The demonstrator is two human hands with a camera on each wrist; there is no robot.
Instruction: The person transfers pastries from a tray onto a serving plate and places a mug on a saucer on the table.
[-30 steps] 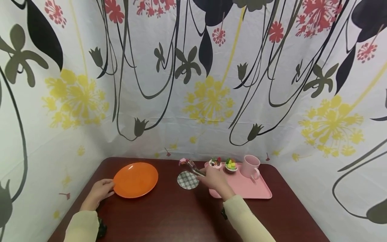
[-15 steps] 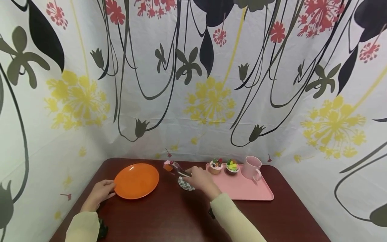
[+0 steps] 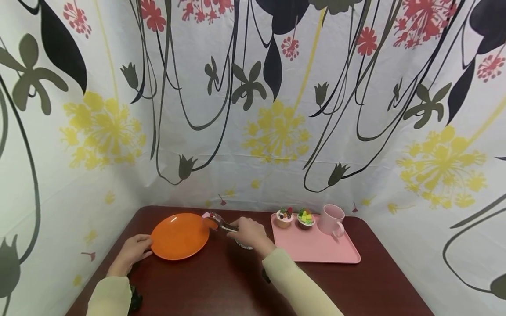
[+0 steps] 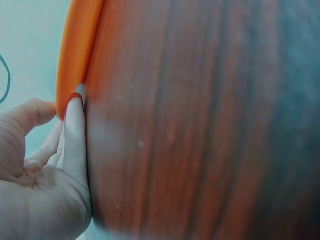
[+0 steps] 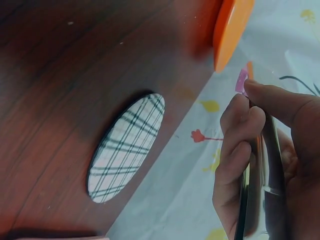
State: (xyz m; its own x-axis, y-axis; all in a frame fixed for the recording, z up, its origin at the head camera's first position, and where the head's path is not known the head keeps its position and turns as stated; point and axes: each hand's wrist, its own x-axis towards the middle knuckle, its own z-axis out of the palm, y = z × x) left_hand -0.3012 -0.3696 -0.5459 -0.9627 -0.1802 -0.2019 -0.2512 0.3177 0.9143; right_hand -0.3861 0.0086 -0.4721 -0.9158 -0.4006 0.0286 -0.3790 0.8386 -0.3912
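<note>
At the table's left, my left hand holds the near-left rim of an orange plate. The left wrist view shows the thumb at the rim's upper side and fingers beneath it. My right hand grips metal tongs, which point left. At their tips is a small pink and orange piece, overlapping the plate's right rim in the head view. Its pink part shows beyond the thumb in the right wrist view; the rest is mostly hidden.
A round plaid coaster lies on the dark table, largely covered by my right hand in the head view. To the right is a pink tray with two toy-like cupcakes and a pink mug. Patterned cloth surrounds the table.
My right hand has moved left from beside the tray, carrying the tongs and the pink and orange piece over to the plate's right rim. My left hand and the plate stay put.
</note>
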